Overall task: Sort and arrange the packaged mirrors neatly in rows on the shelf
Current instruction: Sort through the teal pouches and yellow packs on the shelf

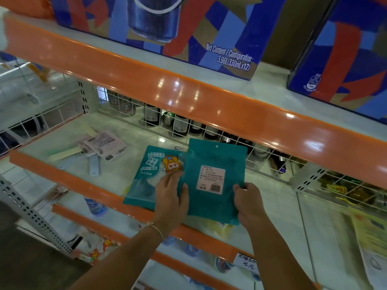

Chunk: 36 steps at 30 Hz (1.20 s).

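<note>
Head camera, looking down at a shop shelf [109, 155] with a pale, glossy deck and an orange front lip. Both hands hold one teal packet [213, 181] above the front edge of that shelf. It is a flat, rectangular plastic pouch with a small round hang hole at the top and a white label with a barcode facing up, so its back is showing. The left hand [171, 199] has its thumb pressed on the packet's lower left face, with the straight fingers spread towards a second teal packet [144, 176]. The right hand [249, 203] pinches the lower right edge, fingers curled around it.

The second packet lies flat on the shelf just to the left, front side up, with a yellow cartoon figure and a clear window. The held packet overlaps its right edge. Further left, well apart, a loose heap of pale card packs [98, 147] lies at mixed angles.

To do this step well, the held packet probably wants turning front side up to match its neighbour, then laying beside it, not over it, with bottom edges in line along the lip. The film looks slick and limp, so supporting it from both sides should keep it from sagging or sliding.

Behind the shelf, a white wire grid [188, 126] screens dark bottles. Above, blue and red cartons [167, 28] sit on a higher shelf.
</note>
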Each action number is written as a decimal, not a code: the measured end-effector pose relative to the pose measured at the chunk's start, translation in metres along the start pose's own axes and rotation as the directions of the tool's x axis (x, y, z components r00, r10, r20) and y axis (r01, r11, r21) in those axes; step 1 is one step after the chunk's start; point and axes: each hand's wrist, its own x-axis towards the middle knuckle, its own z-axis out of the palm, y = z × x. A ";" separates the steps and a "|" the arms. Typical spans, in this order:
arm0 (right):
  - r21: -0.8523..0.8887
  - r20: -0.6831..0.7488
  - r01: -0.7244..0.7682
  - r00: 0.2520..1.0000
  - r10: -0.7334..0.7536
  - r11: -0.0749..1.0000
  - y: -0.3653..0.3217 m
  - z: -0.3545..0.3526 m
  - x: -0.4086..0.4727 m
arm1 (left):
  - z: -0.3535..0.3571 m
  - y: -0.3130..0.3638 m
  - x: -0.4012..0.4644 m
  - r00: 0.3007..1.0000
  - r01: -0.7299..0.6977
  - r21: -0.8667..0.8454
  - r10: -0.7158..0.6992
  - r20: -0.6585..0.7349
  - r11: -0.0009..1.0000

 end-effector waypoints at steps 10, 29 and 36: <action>0.193 0.147 -0.020 0.989 -0.009 0.981 0.011 -0.087 -0.013 | 0.032 0.070 0.026 0.640 0.761 -0.330 -0.557 0.529 0.559; 0.406 -0.254 0.127 0.967 -0.022 0.905 0.102 -0.370 0.001 | 0.239 0.268 -0.063 0.766 0.170 0.010 -0.139 0.627 0.985; 0.453 -0.502 0.157 0.859 0.105 0.878 0.118 -0.475 0.001 | 0.308 0.333 -0.101 0.662 -0.164 0.026 0.090 0.744 0.986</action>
